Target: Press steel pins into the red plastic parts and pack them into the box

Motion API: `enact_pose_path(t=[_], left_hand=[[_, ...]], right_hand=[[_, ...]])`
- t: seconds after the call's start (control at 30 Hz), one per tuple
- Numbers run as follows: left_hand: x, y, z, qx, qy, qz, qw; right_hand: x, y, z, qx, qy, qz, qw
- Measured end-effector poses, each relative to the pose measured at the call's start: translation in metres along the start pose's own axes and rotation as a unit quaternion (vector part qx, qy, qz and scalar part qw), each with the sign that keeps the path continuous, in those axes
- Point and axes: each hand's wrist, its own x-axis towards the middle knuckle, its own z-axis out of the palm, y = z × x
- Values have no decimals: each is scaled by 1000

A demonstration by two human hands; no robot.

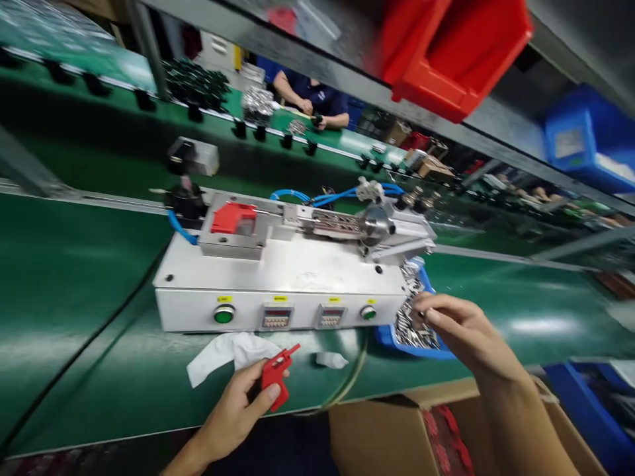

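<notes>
My left hand [237, 411] is closed around a red pistol-shaped plastic piece [274, 379], its thin end pointing up and right. Over the blue bin [432, 352] of small shiny metal parts [411, 332], my right hand [459, 324] is pinched together. A small dark spot shows at its fingertips, too blurred to name. Behind both hands stands a white bench machine [285, 268] with green buttons and two counters. Another red pistol-shaped piece [232, 218] lies in the metal fixture [231, 248] on the machine's left.
A white cloth [218, 354] and a small white bottle [331, 359] lie before the machine. An open cardboard box [381, 436] stands below the bench edge. Overhead, a shelf carries a red bin [456, 59] and a blue bin [588, 135]. Across the line sits another person [322, 99].
</notes>
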Motion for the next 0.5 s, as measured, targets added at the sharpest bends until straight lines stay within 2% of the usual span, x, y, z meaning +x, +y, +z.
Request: enact_pose_path(t=[0.13, 0.33, 0.43, 0.5], left_hand=[[12, 7, 2, -14, -16, 42, 999], [15, 18, -1, 19, -26, 77, 997], [14, 17, -2, 30, -18, 85, 996], [15, 16, -2, 28, -9, 89, 996]], right_hand=[[33, -34, 29, -100, -33, -106, 989], [119, -95, 118, -190, -77, -298, 932], [162, -108, 155, -276, -95, -335, 896], [180, -108, 171, -350, -105, -334, 869]])
